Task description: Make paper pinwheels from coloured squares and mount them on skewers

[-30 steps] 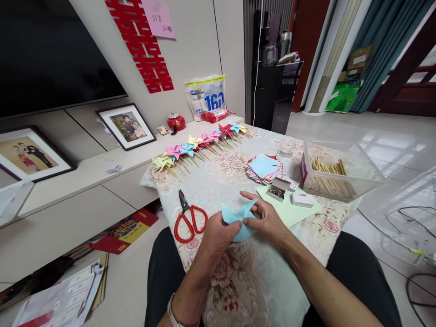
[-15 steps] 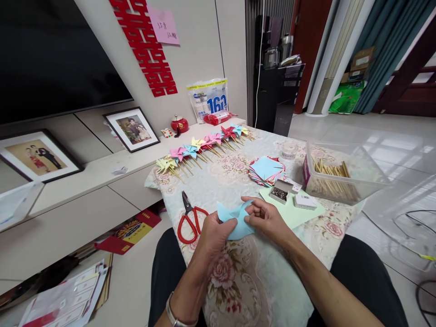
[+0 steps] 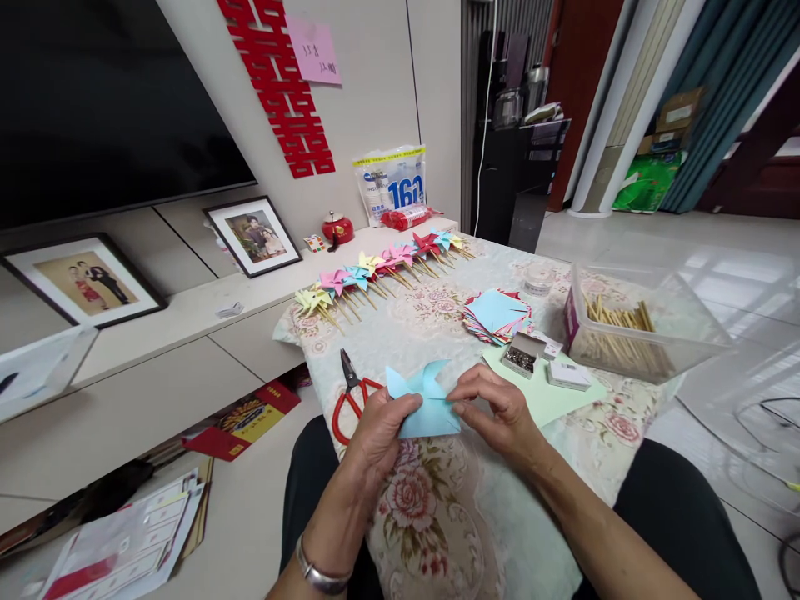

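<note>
My left hand (image 3: pixel 382 421) grips a light blue paper square (image 3: pixel 431 417) between thumb and fingers, above the flowered cloth. The paper is slit, with one corner pointing up at the left and another flap curling upward at the top. My right hand (image 3: pixel 493 408) pinches the paper's right edge with thumb and forefinger; the exact contact is small. Beside my left hand lie red-handled scissors (image 3: pixel 351 392), partly behind it. Right of my right hand, an open small box of metal pins (image 3: pixel 520 357) and a closed white box (image 3: pixel 568 375) rest on green paper (image 3: pixel 543 400).
A stack of cut paper squares (image 3: pixel 498 315) lies farther back, near a round clear container (image 3: pixel 537 279). A plastic bin (image 3: pixel 675 354) of wooden sticks stands at the right. Finished paper pinwheels (image 3: pixel 368 271) line the table's far left edge, beside a white cabinet (image 3: pixel 250 321).
My right hand has shifted from the paper's upper flap to its right edge. The flap now stands curled, and the paper lies flatter in my left hand. The view has turned slightly left.
</note>
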Action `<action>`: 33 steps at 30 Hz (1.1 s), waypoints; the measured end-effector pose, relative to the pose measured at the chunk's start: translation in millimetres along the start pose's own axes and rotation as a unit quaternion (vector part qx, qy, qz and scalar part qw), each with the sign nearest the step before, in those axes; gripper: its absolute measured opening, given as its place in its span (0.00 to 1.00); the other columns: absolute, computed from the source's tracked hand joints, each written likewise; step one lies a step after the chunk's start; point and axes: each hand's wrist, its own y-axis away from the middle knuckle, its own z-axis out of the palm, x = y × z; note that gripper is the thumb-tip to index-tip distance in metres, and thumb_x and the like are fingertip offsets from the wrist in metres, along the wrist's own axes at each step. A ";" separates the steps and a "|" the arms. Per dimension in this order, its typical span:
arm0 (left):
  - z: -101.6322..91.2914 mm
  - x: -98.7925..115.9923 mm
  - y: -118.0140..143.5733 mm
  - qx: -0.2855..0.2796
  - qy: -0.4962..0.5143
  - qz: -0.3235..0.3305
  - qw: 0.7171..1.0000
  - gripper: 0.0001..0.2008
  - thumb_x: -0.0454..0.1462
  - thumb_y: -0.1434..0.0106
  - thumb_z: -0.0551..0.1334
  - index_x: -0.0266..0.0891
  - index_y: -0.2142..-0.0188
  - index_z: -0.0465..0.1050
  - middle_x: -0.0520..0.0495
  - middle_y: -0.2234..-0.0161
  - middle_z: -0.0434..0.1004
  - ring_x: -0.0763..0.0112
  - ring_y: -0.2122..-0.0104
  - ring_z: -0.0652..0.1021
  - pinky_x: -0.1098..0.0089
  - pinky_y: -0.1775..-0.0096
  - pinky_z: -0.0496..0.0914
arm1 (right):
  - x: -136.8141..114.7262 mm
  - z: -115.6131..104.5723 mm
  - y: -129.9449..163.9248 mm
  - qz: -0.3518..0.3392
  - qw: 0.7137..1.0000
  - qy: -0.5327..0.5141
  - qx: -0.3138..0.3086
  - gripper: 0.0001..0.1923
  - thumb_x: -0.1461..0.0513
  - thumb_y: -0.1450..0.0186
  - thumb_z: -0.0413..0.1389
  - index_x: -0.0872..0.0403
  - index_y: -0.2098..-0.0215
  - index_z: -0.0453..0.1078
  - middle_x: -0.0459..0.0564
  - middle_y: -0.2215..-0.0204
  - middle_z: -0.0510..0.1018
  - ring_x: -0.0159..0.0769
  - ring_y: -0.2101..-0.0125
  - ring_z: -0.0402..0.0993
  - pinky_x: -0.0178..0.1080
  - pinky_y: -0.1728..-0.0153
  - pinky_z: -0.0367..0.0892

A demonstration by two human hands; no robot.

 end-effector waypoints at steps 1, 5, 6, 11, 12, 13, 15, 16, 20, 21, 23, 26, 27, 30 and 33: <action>0.2 0.5 0.2 -0.004 0.003 -0.003 1.000 0.12 0.37 0.57 0.72 0.34 0.71 0.78 0.49 0.77 0.79 0.70 0.77 0.75 0.69 0.68 0.70 | -0.1 1.0 0.0 -0.011 1.000 0.018 -0.012 0.06 0.65 0.33 0.57 0.50 0.62 0.78 0.50 0.68 0.75 0.38 0.64 0.73 0.40 0.64 0.68; 1.5 3.1 0.4 -0.007 0.016 -0.008 1.000 0.12 0.37 0.59 0.72 0.35 0.73 0.77 0.50 0.78 0.78 0.70 0.77 0.75 0.70 0.69 0.70 | 0.0 5.4 0.2 -0.053 0.995 0.077 -0.033 0.10 0.67 0.33 0.55 0.50 0.61 0.78 0.49 0.69 0.72 0.36 0.67 0.72 0.37 0.68 0.67; 1.7 3.7 0.2 -0.005 0.019 -0.009 1.000 0.12 0.36 0.59 0.72 0.35 0.73 0.77 0.51 0.78 0.78 0.71 0.78 0.74 0.70 0.69 0.69 | 0.0 6.2 0.1 -0.065 0.993 0.088 -0.039 0.11 0.68 0.33 0.55 0.50 0.61 0.78 0.49 0.69 0.71 0.36 0.67 0.71 0.37 0.68 0.67; -1.2 4.2 -3.2 0.009 0.032 -0.007 0.999 0.11 0.36 0.59 0.73 0.35 0.75 0.76 0.52 0.79 0.77 0.74 0.79 0.73 0.72 0.71 0.67 | 0.6 7.8 0.1 -0.098 0.987 0.117 -0.056 0.15 0.71 0.32 0.51 0.50 0.59 0.77 0.48 0.70 0.69 0.36 0.66 0.69 0.37 0.68 0.66; -2.5 3.7 -4.0 0.011 0.035 -0.007 0.999 0.11 0.36 0.59 0.73 0.35 0.75 0.76 0.52 0.80 0.76 0.74 0.79 0.73 0.72 0.71 0.68 | 0.9 7.7 0.3 -0.099 0.986 0.120 -0.058 0.15 0.71 0.32 0.50 0.51 0.58 0.76 0.48 0.70 0.69 0.36 0.66 0.69 0.37 0.68 0.66; -3.8 3.1 -4.7 0.012 0.038 -0.008 0.999 0.11 0.36 0.59 0.73 0.35 0.75 0.76 0.53 0.80 0.76 0.74 0.79 0.73 0.72 0.71 0.68 | 1.4 7.6 0.6 -0.099 0.986 0.123 -0.059 0.16 0.71 0.33 0.50 0.51 0.57 0.76 0.49 0.69 0.69 0.37 0.66 0.69 0.37 0.68 0.66; -6.1 1.8 -5.7 0.013 0.046 -0.011 0.999 0.12 0.35 0.59 0.73 0.35 0.74 0.76 0.53 0.80 0.76 0.74 0.79 0.73 0.72 0.71 0.68 | 2.3 7.3 1.3 -0.091 0.986 0.126 -0.063 0.15 0.71 0.33 0.51 0.51 0.56 0.75 0.49 0.69 0.69 0.37 0.66 0.69 0.38 0.68 0.66; -6.9 1.2 -5.9 0.011 0.048 -0.013 0.999 0.12 0.35 0.59 0.73 0.35 0.74 0.76 0.53 0.80 0.76 0.74 0.79 0.74 0.72 0.71 0.68 | 2.9 7.2 1.7 -0.086 0.986 0.128 -0.064 0.14 0.70 0.34 0.52 0.51 0.55 0.75 0.49 0.68 0.69 0.38 0.65 0.69 0.38 0.67 0.67; -8.0 -0.3 -5.6 0.011 0.060 -0.021 0.998 0.12 0.34 0.59 0.74 0.35 0.75 0.75 0.52 0.79 0.77 0.75 0.79 0.73 0.73 0.71 0.69 | 5.5 7.6 2.8 -0.078 0.985 0.138 -0.061 0.13 0.70 0.34 0.53 0.52 0.56 0.75 0.49 0.68 0.70 0.39 0.65 0.69 0.39 0.67 0.67; -7.9 -0.4 -5.5 0.011 0.061 -0.023 0.998 0.12 0.34 0.59 0.74 0.35 0.75 0.75 0.52 0.79 0.77 0.75 0.79 0.73 0.74 0.72 0.69 | 6.1 7.9 2.9 -0.079 0.985 0.140 -0.059 0.13 0.70 0.34 0.53 0.52 0.56 0.75 0.49 0.68 0.70 0.38 0.65 0.69 0.39 0.67 0.66; -7.6 -0.5 -5.2 0.009 0.063 -0.025 0.998 0.12 0.34 0.59 0.74 0.35 0.75 0.75 0.51 0.79 0.78 0.75 0.78 0.74 0.73 0.71 0.69 | 6.8 8.4 2.9 -0.080 0.985 0.140 -0.058 0.14 0.71 0.34 0.53 0.52 0.55 0.74 0.49 0.68 0.70 0.38 0.65 0.69 0.39 0.67 0.66; -6.8 -0.5 -5.2 0.013 0.064 -0.025 0.998 0.12 0.34 0.60 0.74 0.35 0.76 0.75 0.52 0.79 0.77 0.75 0.79 0.73 0.74 0.72 0.68 | 6.1 9.0 2.4 -0.085 0.986 0.133 -0.058 0.14 0.71 0.33 0.52 0.51 0.55 0.75 0.49 0.68 0.69 0.37 0.65 0.69 0.38 0.67 0.66; -6.4 -0.6 -5.4 0.017 0.063 -0.024 0.998 0.12 0.34 0.60 0.74 0.35 0.77 0.74 0.52 0.80 0.77 0.76 0.80 0.72 0.74 0.73 0.68 | 5.6 9.0 2.1 -0.089 0.986 0.129 -0.057 0.14 0.71 0.33 0.52 0.51 0.55 0.75 0.49 0.68 0.69 0.37 0.65 0.68 0.38 0.67 0.65; -5.5 -2.1 -6.0 0.017 0.052 -0.022 0.998 0.12 0.34 0.61 0.73 0.35 0.76 0.74 0.52 0.79 0.77 0.76 0.80 0.72 0.74 0.73 0.67 | 3.5 8.9 1.5 -0.108 0.986 0.120 -0.050 0.13 0.71 0.32 0.53 0.51 0.57 0.76 0.48 0.69 0.67 0.36 0.67 0.67 0.37 0.69 0.64; -5.1 -5.8 -6.4 0.005 0.028 -0.015 0.999 0.12 0.35 0.59 0.72 0.34 0.74 0.75 0.52 0.79 0.76 0.75 0.80 0.71 0.74 0.74 0.65 | 1.6 8.6 1.1 -0.117 0.985 0.116 -0.050 0.11 0.70 0.33 0.54 0.52 0.59 0.76 0.47 0.70 0.65 0.36 0.67 0.65 0.37 0.69 0.62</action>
